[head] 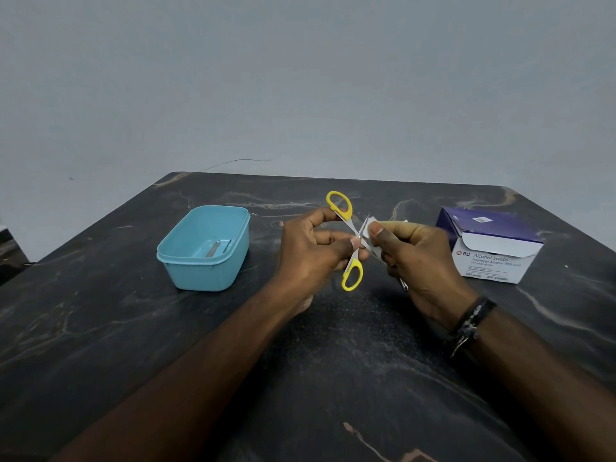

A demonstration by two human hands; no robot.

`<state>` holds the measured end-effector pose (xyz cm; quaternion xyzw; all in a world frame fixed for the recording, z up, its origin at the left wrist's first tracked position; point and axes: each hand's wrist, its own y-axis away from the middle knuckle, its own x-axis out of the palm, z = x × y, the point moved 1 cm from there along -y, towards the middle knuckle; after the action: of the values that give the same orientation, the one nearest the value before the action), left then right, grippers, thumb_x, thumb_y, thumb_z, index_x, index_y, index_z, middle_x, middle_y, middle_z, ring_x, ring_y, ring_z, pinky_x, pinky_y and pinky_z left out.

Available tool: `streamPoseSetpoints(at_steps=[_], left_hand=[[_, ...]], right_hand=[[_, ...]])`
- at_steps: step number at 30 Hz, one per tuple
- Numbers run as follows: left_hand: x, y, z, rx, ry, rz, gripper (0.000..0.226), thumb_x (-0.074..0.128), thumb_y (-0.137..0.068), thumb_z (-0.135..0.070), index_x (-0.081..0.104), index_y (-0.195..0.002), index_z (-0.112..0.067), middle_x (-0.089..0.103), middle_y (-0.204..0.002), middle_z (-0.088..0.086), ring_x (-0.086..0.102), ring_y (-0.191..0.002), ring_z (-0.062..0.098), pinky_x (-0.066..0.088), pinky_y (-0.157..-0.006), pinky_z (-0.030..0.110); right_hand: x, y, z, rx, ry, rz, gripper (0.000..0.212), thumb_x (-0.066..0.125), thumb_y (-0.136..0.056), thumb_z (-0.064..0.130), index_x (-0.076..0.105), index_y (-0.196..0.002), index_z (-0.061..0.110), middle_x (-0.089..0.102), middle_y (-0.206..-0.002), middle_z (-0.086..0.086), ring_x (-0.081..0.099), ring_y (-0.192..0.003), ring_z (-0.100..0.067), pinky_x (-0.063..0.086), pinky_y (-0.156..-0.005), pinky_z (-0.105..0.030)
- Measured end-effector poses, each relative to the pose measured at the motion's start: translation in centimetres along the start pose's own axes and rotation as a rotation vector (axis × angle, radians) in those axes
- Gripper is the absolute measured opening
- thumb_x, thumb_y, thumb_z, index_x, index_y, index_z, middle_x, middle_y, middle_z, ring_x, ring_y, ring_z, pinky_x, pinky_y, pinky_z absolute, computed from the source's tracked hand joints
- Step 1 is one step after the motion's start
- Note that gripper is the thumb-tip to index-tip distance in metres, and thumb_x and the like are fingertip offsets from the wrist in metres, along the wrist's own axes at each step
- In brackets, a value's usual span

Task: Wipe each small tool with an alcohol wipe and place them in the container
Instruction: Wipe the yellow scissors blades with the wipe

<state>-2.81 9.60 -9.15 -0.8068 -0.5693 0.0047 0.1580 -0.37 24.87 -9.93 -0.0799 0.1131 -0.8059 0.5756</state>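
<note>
The left hand point(310, 248) gripped the scissors point(348, 240) at table centre, blades spread; the right hand point(416, 258) pinched the wipe point(368, 236) on one blade. Light, stiff, sharp-edged steel: best held by the handles. The container point(203, 248) sat at nine o'clock.

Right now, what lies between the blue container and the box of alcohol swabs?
In the head view, both hands: the left hand holds the open yellow-handled scissors, and the right hand pinches a white wipe on a blade, between the blue container and swab box.
</note>
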Motion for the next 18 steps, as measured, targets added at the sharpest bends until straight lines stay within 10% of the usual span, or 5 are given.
streamPoseSetpoints(at_steps=[18], left_hand=[[0.23,0.20,0.30,0.020,-0.085,0.043,0.029,0.070,-0.084,0.004,0.061,-0.104,-0.015,0.074,-0.079,0.022,0.073,-0.074,0.037,0.058,-0.076,0.057]], right_hand=[[-0.07,0.09,0.29,-0.003,0.001,0.020,0.025,0.068,-0.090,0.023,0.071,-0.087,-0.001,0.045,-0.059,-0.009,0.028,-0.046,-0.010,0.025,-0.041,-0.020]])
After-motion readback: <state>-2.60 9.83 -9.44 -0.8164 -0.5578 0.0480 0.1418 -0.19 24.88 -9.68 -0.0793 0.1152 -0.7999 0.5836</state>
